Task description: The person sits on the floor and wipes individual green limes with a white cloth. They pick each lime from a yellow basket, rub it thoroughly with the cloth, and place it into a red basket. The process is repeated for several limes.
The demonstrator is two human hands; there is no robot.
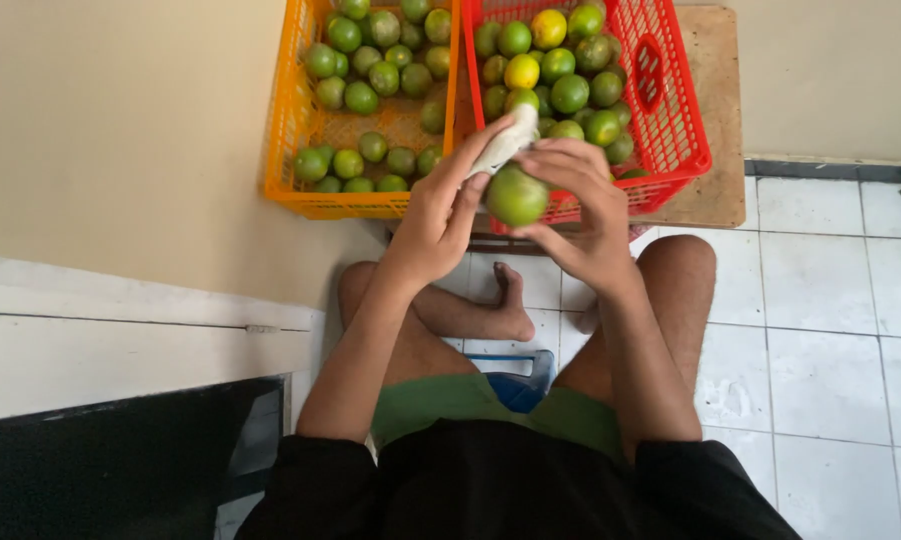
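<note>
Held: one green citrus fruit (516, 195), gripped between left hand (438, 215) and right hand (578, 215) above the crossed legs; left fingers also pinched a white cloth (505, 143) against it. Behind: orange crate (290, 130), red crate (682, 110), both holding citrus.

Head view, steeply down (close above lap)

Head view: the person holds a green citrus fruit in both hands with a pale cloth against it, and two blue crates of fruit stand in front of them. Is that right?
Not quite. The head view shows no blue crates: the left one is an orange crate and the right one a red crate. The rest holds: the left hand and right hand hold the green fruit with the pale cloth against it.
</note>
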